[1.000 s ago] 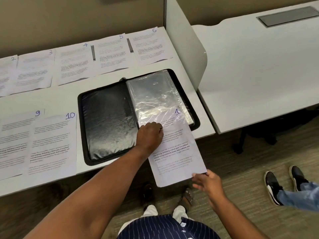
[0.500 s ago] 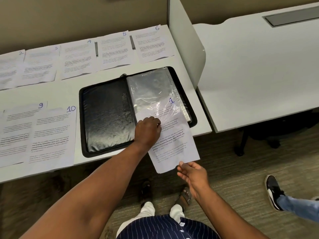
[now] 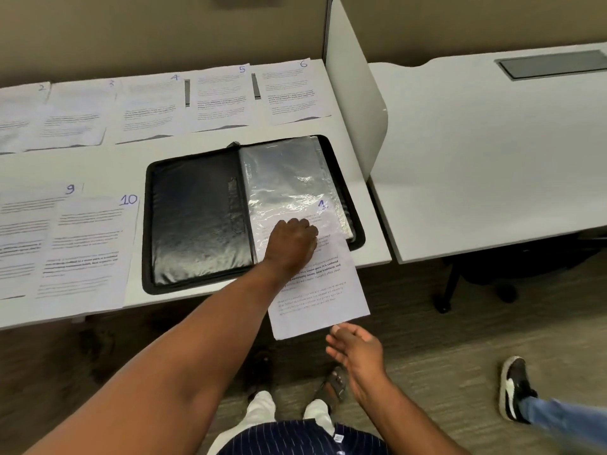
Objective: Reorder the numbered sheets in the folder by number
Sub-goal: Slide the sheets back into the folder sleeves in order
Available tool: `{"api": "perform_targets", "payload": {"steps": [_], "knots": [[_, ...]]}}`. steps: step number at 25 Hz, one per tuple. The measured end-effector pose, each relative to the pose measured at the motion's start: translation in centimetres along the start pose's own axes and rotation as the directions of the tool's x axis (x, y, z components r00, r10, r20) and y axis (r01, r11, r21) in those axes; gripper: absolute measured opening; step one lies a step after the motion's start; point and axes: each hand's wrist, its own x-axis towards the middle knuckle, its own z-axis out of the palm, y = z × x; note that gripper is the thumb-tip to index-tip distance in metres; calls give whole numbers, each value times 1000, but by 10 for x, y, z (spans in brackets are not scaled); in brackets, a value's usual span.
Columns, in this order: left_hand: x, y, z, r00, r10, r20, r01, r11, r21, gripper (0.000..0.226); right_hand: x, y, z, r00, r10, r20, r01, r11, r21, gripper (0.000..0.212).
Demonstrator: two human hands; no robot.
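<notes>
From the head cam: the black folder lies open flat on the bench, with its clear plastic sleeve on the right half. Sheet 1 is partway inside that sleeve, top end under the plastic, and the bottom half sticks out over the bench's near edge. The left hand sits knuckles-up on the sleeve's lower end, fingers bent down onto it. Honestly can't tell if it's pinching the plastic or just pressing. The right hand is loose and spread, holding nothing, just below sheet 1's bottom edge. Sheet 9 and sheet 10 lie left of the folder, overlapping. Sheets 2 to 6 run in a row along the far edge.
</notes>
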Motion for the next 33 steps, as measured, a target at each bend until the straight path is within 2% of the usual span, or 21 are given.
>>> {"api": "perform_targets", "payload": {"steps": [14,20,26,33], "knots": [[0,16,-2,998,-55,7,55,998,21,4,28,-10,38,999,27,46,-27,1000,9,1],[-1,17,-5,997,-72,-5,72,997,30,8,36,-34,56,1000,18,24,-18,1000,15,4],[3,13,-12,995,-95,8,95,995,-32,10,54,-68,90,1000,-3,15,2,999,33,8],[13,4,-34,982,-134,132,153,977,-147,20,68,-91,123,999,-35,-2,35,994,102,18]]}}
